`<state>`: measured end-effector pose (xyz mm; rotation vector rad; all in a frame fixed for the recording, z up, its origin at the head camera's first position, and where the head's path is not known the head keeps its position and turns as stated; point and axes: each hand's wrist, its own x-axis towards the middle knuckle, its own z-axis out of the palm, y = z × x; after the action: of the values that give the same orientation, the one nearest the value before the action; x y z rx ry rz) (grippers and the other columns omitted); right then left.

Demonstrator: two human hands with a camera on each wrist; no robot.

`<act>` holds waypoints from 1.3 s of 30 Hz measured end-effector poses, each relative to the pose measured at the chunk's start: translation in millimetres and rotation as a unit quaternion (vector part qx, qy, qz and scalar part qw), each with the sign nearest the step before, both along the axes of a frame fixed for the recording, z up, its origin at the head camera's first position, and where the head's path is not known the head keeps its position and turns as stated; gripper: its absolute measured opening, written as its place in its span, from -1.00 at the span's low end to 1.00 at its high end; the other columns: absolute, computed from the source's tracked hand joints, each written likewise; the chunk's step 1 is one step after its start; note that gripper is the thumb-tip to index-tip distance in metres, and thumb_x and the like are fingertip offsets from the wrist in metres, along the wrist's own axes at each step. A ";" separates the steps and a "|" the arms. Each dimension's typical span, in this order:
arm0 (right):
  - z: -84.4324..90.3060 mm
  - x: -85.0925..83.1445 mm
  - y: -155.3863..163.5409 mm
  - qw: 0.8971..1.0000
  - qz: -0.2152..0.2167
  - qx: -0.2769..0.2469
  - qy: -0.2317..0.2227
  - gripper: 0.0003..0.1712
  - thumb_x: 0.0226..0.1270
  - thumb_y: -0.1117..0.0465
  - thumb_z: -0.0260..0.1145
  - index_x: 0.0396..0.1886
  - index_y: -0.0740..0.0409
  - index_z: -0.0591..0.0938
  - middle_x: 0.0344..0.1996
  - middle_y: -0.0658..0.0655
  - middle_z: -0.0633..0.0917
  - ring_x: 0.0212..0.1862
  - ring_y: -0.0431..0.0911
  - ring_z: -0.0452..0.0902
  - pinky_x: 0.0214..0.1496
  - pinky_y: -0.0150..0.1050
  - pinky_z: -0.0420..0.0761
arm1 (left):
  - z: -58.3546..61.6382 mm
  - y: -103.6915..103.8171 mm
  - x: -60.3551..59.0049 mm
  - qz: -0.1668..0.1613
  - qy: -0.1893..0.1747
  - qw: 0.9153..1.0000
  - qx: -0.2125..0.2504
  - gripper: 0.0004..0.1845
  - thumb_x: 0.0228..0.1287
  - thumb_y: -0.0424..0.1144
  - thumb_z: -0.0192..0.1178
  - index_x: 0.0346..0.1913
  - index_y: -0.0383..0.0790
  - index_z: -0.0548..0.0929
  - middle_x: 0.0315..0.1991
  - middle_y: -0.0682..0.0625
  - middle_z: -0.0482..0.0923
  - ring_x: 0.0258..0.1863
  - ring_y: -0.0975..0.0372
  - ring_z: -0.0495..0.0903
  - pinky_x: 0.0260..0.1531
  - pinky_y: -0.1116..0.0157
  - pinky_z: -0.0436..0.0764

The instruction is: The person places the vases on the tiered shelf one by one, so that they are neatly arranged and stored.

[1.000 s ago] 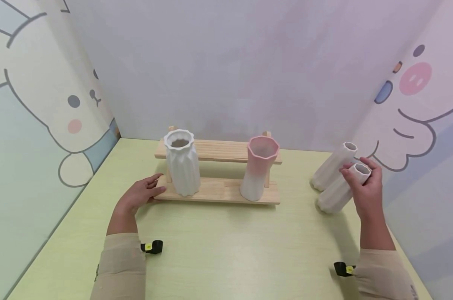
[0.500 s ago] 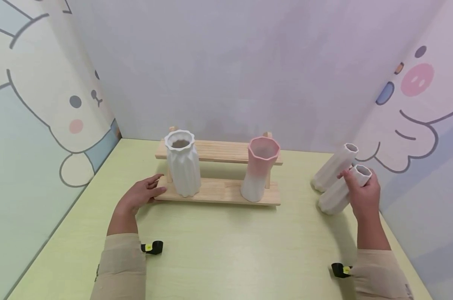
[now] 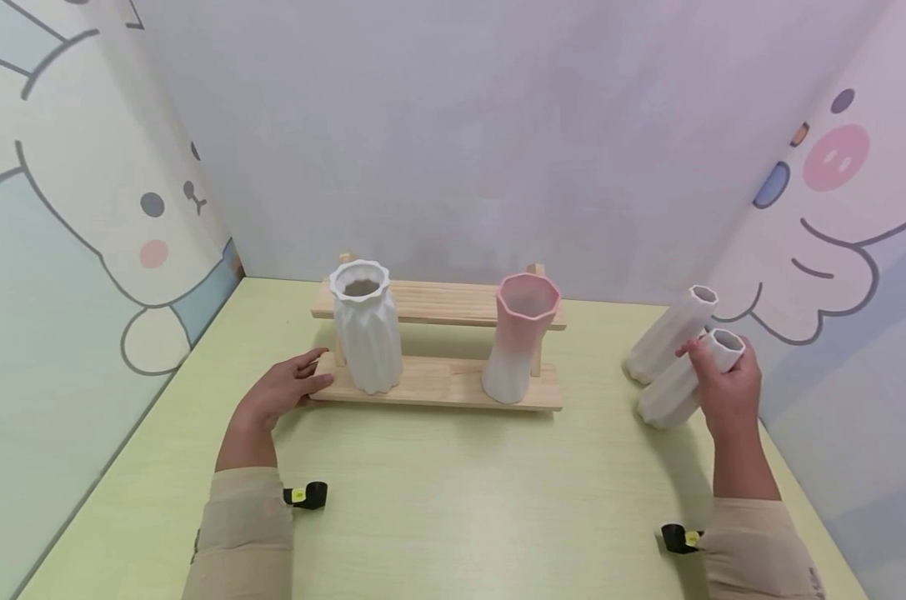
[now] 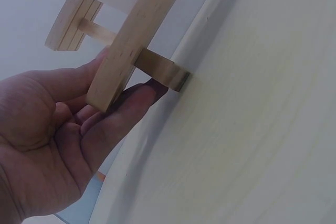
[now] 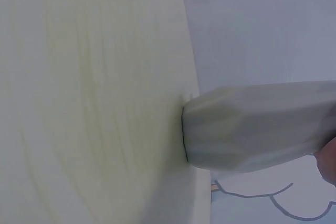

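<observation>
My left hand (image 3: 283, 390) grips the left end of the lower board of a two-tier wooden shelf (image 3: 445, 383); in the left wrist view the thumb lies over the board (image 4: 123, 56) and the fingers curl beneath it. On that board stand a white ribbed vase (image 3: 370, 346) at the left and a pink-and-white vase (image 3: 516, 350) at the right. My right hand (image 3: 732, 396) holds a slim white vase (image 3: 670, 398) near its rim, thumb on the near side. Its base sits at the tabletop in the right wrist view. A second slim white vase (image 3: 666, 337) stands just behind it.
The pale yellow-green table (image 3: 460, 500) meets a grey-lilac back wall (image 3: 437, 150). Side panels with cartoon animals (image 3: 820, 208) close in left and right, the right one close beside my right hand. The upper shelf board (image 3: 445, 302) lies behind the vases.
My right hand has shifted slightly lower and left around the rim of the slim white vase. The left hand keeps its grip on the shelf, and the vases stand where they were.
</observation>
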<state>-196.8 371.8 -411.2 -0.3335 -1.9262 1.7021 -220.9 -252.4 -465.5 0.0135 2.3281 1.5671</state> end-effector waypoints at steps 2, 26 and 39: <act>-0.2 0.1 0.5 1.000 -0.005 0.016 -0.012 -0.64 0.11 0.14 0.41 -0.11 0.03 0.51 -0.43 -0.02 0.66 -0.24 -0.16 0.51 -0.30 -0.48 0.47 | 0.4 0.5 0.3 0.000 -0.001 1.000 0.001 -0.19 0.22 0.01 0.20 0.46 -0.01 0.04 0.41 -0.25 -0.07 0.08 0.08 0.47 -0.11 0.22 0.57; 10.5 -1.7 -2.6 0.996 -0.025 0.084 -0.027 -0.70 0.14 0.11 0.39 -0.17 -0.01 0.50 -0.40 -0.06 0.64 -0.28 -0.21 0.52 -0.36 -0.53 0.49 | 4.9 2.2 0.5 0.003 -0.007 1.000 0.018 -0.18 0.21 -0.02 0.22 0.46 -0.03 0.05 0.42 -0.24 -0.09 0.20 0.02 0.34 -0.10 0.18 0.56; 17.7 1.4 -12.7 0.993 -0.023 0.110 -0.034 -0.73 0.16 0.10 0.36 -0.17 -0.07 0.49 -0.40 -0.12 0.61 -0.26 -0.25 0.51 -0.32 -0.54 0.48 | 3.5 1.4 0.7 0.004 -0.003 1.000 0.013 -0.18 0.20 0.00 0.22 0.45 -0.02 0.06 0.41 -0.23 -0.05 0.07 0.09 0.48 -0.11 0.18 0.56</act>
<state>-195.5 359.1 -393.5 -0.3533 -2.1150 1.4496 -220.3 -251.0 -462.0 0.0063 2.3062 1.5978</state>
